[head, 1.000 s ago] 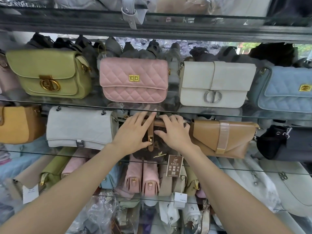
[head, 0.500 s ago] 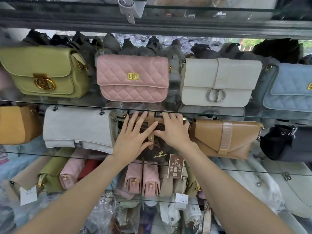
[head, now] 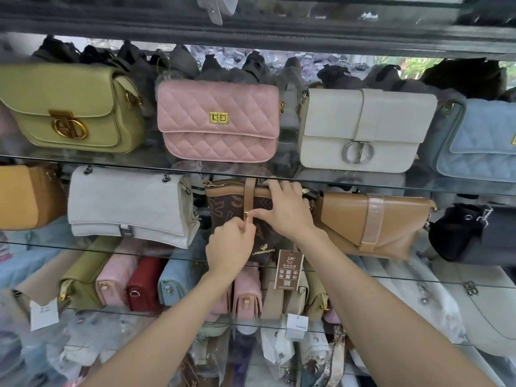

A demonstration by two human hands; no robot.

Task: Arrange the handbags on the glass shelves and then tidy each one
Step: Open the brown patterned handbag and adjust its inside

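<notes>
A brown patterned handbag (head: 223, 203) stands on the middle glass shelf (head: 391, 278), between a white quilted bag (head: 125, 208) and a tan envelope bag (head: 371, 222). A tan strap with a gold clasp (head: 246, 216) runs down its front. My left hand (head: 229, 247) pinches the strap's lower end just below the clasp. My right hand (head: 287, 210) grips the bag's upper right, fingers curled over the top edge and thumb by the clasp. A brown paper tag (head: 289, 270) hangs below the bag.
On the upper shelf (head: 83, 162) stand a green bag (head: 69, 107), a pink quilted bag (head: 217, 121), a cream bag (head: 363, 127) and a blue quilted bag (head: 485, 141). A mustard bag (head: 25, 196) and a black bag (head: 458, 233) flank the middle row. Several small bags crowd the shelf below.
My left hand has left the bag's front, where it lay flat, dropped lower and pinched the strap end. My right hand stays at the bag's upper right, thumb now by the clasp.
</notes>
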